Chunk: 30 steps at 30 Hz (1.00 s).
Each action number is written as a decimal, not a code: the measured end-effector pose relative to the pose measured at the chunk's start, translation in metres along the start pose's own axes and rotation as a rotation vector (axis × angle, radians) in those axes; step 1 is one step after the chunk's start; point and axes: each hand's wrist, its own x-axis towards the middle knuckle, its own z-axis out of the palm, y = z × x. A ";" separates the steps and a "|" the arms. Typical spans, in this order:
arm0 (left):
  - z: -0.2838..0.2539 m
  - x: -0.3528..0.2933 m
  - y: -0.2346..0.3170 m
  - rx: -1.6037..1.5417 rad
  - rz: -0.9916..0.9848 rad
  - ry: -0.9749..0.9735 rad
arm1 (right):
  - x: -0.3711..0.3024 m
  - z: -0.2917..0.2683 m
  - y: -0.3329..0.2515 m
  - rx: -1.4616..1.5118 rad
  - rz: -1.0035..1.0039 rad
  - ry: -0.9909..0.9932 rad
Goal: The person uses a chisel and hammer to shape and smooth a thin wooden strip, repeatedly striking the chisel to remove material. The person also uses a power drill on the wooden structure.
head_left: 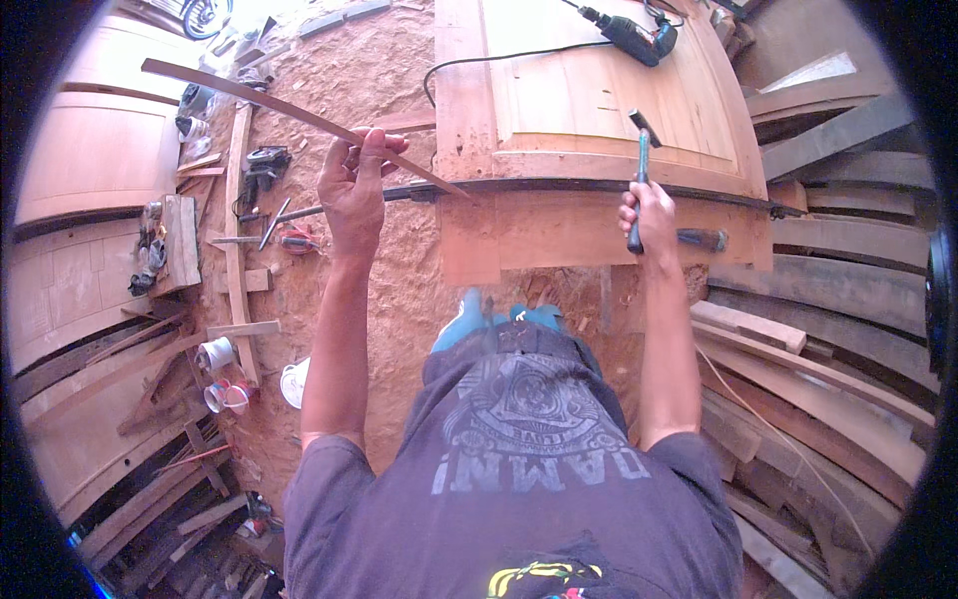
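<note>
While the right hand (655, 216) grips a hammer (644, 163), the left hand (352, 190) pinches a wooden strip (264, 105) jutting out either side.

Got my left forearm (335, 344) and right forearm (667, 344) stuck out in front of me, both bare, hands well apart. My left hand (356, 195) reaches a touch farther, thumb (371, 152) and fingers in a pinch grip. My right hand (656, 218) is more fist-like, fingers (628, 212) curled in, wrist (663, 264) pretty much straight.

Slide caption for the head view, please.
Left hand holds a wooden strip, right hand a hammer, near a wooden panel bearing a power drill.
</note>
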 end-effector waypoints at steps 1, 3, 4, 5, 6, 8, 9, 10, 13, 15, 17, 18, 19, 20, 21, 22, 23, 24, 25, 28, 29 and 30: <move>0.000 0.002 -0.002 0.024 0.001 -0.006 | -0.013 0.000 -0.004 -0.013 -0.021 0.036; -0.004 0.002 -0.003 0.071 0.003 -0.015 | -0.041 0.001 -0.020 -0.074 -0.059 0.063; -0.005 0.001 -0.003 0.062 -0.010 -0.020 | -0.054 -0.001 -0.023 -0.103 -0.079 0.077; -0.007 -0.002 -0.002 0.053 -0.022 -0.023 | -0.064 -0.006 -0.021 -0.107 -0.081 0.100; -0.007 -0.003 0.000 0.042 -0.030 -0.025 | -0.070 -0.014 -0.022 -0.110 -0.088 0.122; -0.009 -0.007 0.004 0.048 -0.007 -0.025 | -0.080 -0.032 -0.022 -0.105 -0.111 0.157; -0.011 -0.010 0.005 0.053 0.005 -0.026 | -0.083 -0.041 -0.020 -0.095 -0.131 0.170; -0.012 -0.014 0.006 0.065 0.021 -0.040 | -0.086 -0.049 -0.019 -0.086 -0.150 0.182; -0.011 -0.024 0.006 0.014 0.116 -0.132 | -0.100 -0.058 -0.022 -0.087 -0.172 0.238; -0.001 -0.027 0.005 0.161 0.233 -0.337 | -0.106 -0.057 -0.030 -0.088 -0.195 0.247; 0.010 -0.028 0.010 0.310 0.280 -0.495 | -0.113 -0.055 -0.035 0.033 -0.269 0.178; 0.019 -0.025 0.018 0.388 0.274 -0.551 | -0.115 -0.053 -0.039 0.097 -0.309 0.141; 0.024 -0.021 0.024 0.466 0.265 -0.607 | -0.117 -0.050 -0.046 0.096 -0.403 0.033; 0.026 -0.018 0.022 0.444 0.251 -0.627 | -0.118 -0.044 -0.051 0.099 -0.426 0.013; 0.029 -0.012 0.019 0.422 0.246 -0.647 | -0.119 -0.032 -0.059 0.104 -0.458 -0.008; 0.034 -0.008 0.019 0.396 0.241 -0.676 | -0.121 -0.025 -0.068 0.108 -0.491 -0.019; 0.033 -0.009 0.025 0.409 0.189 -0.662 | -0.123 -0.024 -0.076 -0.004 -0.443 -0.005; 0.029 -0.011 0.023 0.377 0.177 -0.643 | -0.120 -0.032 -0.075 -0.218 -0.465 0.049; 0.024 -0.010 0.017 0.341 0.172 -0.622 | -0.114 -0.039 -0.077 -0.431 -0.490 0.107; 0.034 -0.012 0.033 0.325 0.106 -0.597 | -0.122 -0.039 -0.100 -0.849 -0.648 0.223; 0.054 -0.009 0.039 0.201 0.143 -0.454 | -0.123 -0.036 -0.114 -0.865 -0.765 0.206; 0.072 -0.009 0.046 0.073 0.173 -0.320 | -0.126 -0.035 -0.126 -0.880 -0.875 0.194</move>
